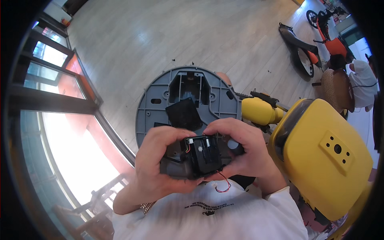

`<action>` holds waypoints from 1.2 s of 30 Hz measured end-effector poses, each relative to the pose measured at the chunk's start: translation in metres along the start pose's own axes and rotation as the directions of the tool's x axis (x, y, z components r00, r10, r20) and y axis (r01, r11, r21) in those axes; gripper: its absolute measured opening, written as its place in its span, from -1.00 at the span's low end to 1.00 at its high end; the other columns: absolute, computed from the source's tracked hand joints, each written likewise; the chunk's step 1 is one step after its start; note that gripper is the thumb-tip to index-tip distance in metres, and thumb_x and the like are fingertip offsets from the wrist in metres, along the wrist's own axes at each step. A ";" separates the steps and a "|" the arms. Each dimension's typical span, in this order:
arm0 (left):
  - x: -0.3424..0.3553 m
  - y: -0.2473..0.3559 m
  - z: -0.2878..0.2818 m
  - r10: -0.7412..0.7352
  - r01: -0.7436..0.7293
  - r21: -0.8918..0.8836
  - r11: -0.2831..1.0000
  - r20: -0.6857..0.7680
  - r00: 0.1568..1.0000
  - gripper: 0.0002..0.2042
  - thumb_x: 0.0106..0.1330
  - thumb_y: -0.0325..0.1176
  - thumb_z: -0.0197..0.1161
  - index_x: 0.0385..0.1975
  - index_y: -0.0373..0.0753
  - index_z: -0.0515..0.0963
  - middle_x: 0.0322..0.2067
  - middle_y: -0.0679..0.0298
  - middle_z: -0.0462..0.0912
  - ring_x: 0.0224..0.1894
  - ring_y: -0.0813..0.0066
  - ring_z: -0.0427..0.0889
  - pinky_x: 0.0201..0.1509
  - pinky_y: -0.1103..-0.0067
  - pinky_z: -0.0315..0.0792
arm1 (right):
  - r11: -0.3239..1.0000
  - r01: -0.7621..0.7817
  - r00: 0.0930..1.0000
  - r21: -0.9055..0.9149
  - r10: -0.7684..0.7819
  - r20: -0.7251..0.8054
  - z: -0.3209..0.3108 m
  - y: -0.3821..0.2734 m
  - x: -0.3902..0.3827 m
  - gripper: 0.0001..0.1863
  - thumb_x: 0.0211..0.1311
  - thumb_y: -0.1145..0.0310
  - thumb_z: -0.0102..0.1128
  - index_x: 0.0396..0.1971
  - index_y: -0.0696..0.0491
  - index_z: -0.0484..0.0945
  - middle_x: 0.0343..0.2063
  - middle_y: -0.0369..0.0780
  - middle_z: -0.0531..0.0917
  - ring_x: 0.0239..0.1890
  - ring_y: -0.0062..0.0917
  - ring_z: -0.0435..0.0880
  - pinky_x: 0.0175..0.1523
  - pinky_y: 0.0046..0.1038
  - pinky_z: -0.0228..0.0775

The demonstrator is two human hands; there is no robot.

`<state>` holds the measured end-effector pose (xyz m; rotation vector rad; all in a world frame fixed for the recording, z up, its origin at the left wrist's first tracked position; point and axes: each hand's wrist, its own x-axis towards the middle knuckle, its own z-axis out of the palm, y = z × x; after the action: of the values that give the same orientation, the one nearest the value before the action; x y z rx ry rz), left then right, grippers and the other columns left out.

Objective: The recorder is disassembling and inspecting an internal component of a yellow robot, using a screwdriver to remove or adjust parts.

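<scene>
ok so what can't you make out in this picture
All in the head view:
black module: underside, hidden by its own body
grey round base: near part, mostly behind the left hand and right hand
dark floor specks: too small
window: outside, lost in glare

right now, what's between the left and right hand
In the head view, a black boxy part with thin wires, held by the left hand and right hand.

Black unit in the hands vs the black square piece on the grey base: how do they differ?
Support: the black unit is held between the left hand and right hand; the black square piece lies unheld on the grey base.
Wiring: the unit has thin wires; the square piece shows none.
Surface: the unit's visible face is uneven, the square piece's plain.
Shared: both black.
</scene>
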<state>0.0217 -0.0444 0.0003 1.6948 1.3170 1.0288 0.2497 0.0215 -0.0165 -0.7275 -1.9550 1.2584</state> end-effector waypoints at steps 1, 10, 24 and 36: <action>0.000 0.002 -0.002 0.010 -0.010 0.002 1.000 -0.005 1.000 -0.29 -0.26 -0.37 0.64 0.02 -0.32 0.52 -0.02 0.11 0.63 -0.01 0.21 0.60 0.00 0.43 0.51 | 1.000 0.010 1.000 -0.006 -0.010 0.000 0.001 -0.002 0.002 -0.23 -0.32 0.28 0.75 0.01 0.11 0.56 -0.11 -0.17 0.67 -0.08 -0.34 0.70 0.01 -0.42 0.55; 0.000 -0.009 -0.017 0.081 -0.081 -0.013 0.997 -0.050 0.995 -0.31 -0.24 -0.42 0.62 0.03 -0.34 0.54 -0.06 0.12 0.67 -0.17 0.36 0.69 -0.05 0.53 0.55 | 0.966 -0.071 0.965 -0.250 0.003 -0.263 -0.022 -0.025 -0.004 -0.30 -0.20 0.31 0.70 0.02 0.09 0.56 -0.40 -0.30 0.55 -0.42 -0.62 0.49 -0.27 -0.60 0.34; -0.005 -0.031 -0.043 -0.101 0.113 -0.346 0.932 0.051 0.994 -0.12 0.24 0.35 0.15 0.18 -0.48 0.46 -0.16 0.15 0.57 -0.17 0.42 0.54 -0.07 0.56 0.34 | 0.831 0.547 0.569 -0.101 -0.458 -0.683 -0.015 -0.041 -0.005 -0.60 0.37 0.11 0.12 -0.09 0.04 0.19 -0.24 -0.18 0.28 -0.23 -0.47 0.27 -0.11 -0.39 0.11; 0.032 -0.027 -0.044 -0.035 0.025 0.262 0.965 0.033 0.999 -0.08 0.28 0.48 -0.32 -0.17 -0.40 0.65 -0.41 0.18 0.60 -0.22 0.30 0.36 -0.06 0.43 0.24 | 0.851 0.516 0.775 -0.094 -0.511 -0.373 0.000 -0.015 -0.001 -0.56 0.48 0.12 0.09 0.07 0.10 0.18 -0.26 -0.13 0.49 -0.45 -0.42 0.55 -0.32 -0.48 0.43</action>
<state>-0.0236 -0.0049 -0.0016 1.8712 1.5029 0.8294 0.2489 0.0145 -0.0028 -0.3503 -1.6517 0.7227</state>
